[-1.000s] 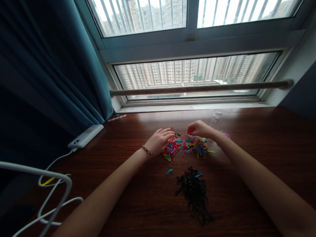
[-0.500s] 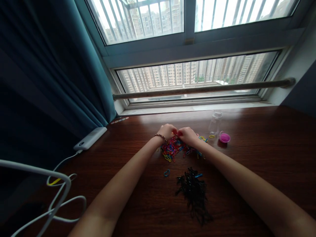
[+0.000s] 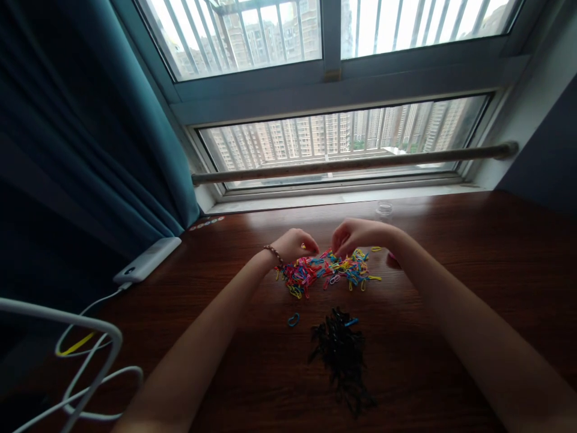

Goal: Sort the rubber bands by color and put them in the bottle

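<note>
A white device (image 3: 148,260) lies at nine o'clock of the coloured loops, apparently kept aside to leave working room. At ten o'clock, the left hand (image 3: 295,243) arches low over the heap's edge, fingers bent toward the thumb; whether its grip has a piece cannot be told. One blue loop (image 3: 293,319) sits alone at seven o'clock. The coloured loops (image 3: 322,270) spread across the wooden surface (image 3: 451,228) beneath both hands, while black pieces (image 3: 340,355) lie apart at six o'clock, perhaps to keep dark from bright. Toward one o'clock, the right hand (image 3: 356,234) bends downward from the wrist, its grip unreadable. Beyond, between one and two, stands a clear jar (image 3: 384,211), partly hidden.
</note>
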Available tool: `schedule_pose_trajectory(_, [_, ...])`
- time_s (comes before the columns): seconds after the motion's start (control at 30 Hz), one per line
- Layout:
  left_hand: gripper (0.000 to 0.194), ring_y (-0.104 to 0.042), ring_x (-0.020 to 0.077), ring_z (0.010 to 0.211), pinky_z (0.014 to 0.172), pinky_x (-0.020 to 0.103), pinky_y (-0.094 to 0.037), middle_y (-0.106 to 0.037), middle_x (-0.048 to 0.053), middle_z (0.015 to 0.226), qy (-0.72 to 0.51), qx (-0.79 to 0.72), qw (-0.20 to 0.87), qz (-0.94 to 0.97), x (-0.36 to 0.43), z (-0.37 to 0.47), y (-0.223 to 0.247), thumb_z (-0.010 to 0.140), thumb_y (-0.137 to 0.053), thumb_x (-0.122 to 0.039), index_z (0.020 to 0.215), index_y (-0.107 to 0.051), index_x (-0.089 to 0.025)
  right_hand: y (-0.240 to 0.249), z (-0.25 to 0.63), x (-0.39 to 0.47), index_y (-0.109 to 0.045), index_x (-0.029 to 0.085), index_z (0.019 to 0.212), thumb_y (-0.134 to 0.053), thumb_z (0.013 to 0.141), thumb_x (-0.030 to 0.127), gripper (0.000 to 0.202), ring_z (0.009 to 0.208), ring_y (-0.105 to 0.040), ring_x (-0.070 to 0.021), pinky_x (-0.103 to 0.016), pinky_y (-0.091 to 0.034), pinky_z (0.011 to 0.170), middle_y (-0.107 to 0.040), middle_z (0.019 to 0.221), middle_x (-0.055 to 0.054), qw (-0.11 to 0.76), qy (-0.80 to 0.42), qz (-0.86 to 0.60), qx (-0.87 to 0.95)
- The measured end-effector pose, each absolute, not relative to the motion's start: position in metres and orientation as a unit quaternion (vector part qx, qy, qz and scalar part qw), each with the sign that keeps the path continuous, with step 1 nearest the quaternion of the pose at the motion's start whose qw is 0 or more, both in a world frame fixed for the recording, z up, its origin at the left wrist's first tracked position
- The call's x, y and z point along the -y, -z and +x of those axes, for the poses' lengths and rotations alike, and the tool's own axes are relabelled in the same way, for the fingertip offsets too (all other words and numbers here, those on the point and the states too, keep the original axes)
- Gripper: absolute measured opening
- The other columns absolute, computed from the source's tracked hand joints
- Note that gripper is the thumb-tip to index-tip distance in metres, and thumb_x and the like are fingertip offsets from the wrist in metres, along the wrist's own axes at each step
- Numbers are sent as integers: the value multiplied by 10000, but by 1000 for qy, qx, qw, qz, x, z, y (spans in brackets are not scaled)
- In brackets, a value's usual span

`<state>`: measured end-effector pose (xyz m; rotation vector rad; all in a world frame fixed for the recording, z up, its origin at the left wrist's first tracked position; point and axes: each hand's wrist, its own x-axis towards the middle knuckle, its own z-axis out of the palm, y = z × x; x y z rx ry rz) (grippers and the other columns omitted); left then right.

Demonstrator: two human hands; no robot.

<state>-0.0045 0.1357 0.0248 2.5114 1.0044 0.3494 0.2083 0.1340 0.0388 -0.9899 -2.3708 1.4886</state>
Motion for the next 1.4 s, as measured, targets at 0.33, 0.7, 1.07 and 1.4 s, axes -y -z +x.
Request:
schedule_pose_trajectory(0.33, [81, -569, 79, 572, 540, 133, -398, -672, -3, 657, 94, -185, 305, 929, -42, 28, -37, 688, -623, -138, 735, -682, -166, -14, 184, -137, -646, 111, 938, -548, 759, 217, 231, 739, -630, -155, -240, -492, 638, -673, 837, -81, 122, -421, -374, 817])
schedule_pose_trajectory(0.7, [154, -587, 125, 642, 583, 195, -433, -673, 40, 711, -197, -459, 162, 851, -126, -23, -29, 716, -568, -232, 759, -681, -136, 39, 152, -156, -665, 218, 901, -474, 743, 55, 297, 1059, -495, -196, -356, -344, 938, -615, 1072, -36, 189, -96, -309, 927])
schedule_pose_trajectory(1.07, [154, -589, 161, 782, 729, 258, -446, -662, 36, 838, -228, -469, 84, 849, -154, -33, 32, 690, -606, -293, 779, -665, -183, 8, 174, -156, -702, 122, 728, -598, 642, 108, 135, 606, -589, -134, -203, -416, 559, -671, 658, -39, 210, -207, -429, 854])
schedule_pose_trajectory(1.4, [226, -600, 152, 647, 590, 228, -443, -673, 47, 697, -271, -624, 163, 715, -176, -64, 44, 650, -608, -364, 711, -679, -159, -17, 194, -147, -607, 115, 773, -665, 617, 186, 181, 573, -594, -110, -204, -474, 524, -640, 637, -27, 190, -472, -429, 746])
